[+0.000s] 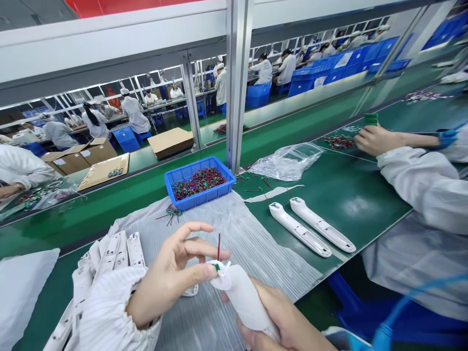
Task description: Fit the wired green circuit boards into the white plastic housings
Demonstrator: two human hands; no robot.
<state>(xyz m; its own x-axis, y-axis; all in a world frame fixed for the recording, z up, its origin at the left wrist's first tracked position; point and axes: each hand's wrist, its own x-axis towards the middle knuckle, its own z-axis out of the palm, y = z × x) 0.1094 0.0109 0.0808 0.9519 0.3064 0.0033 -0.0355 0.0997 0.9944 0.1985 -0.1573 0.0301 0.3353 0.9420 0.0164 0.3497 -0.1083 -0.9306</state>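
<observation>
My right hand (272,312) is wrapped round a white plastic housing (243,297), held tilted over the foam sheet. At the upper end of the housing, the thumb of my left hand (183,265) presses on a small green board (216,267), and its other fingers curve above. A dark red wire stands up from that end. Two similar white housings (300,229) lie side by side on the green table to the right. A blue bin (200,199) beyond my hands holds many small boards with red wires.
White housing parts (109,253) are piled at the left on the foam sheet (252,243). A clear plastic bag (288,161) lies beyond the bin's right side. A co-worker's hand (380,140) holds a green piece at the right. A metal post (239,87) rises behind the bin.
</observation>
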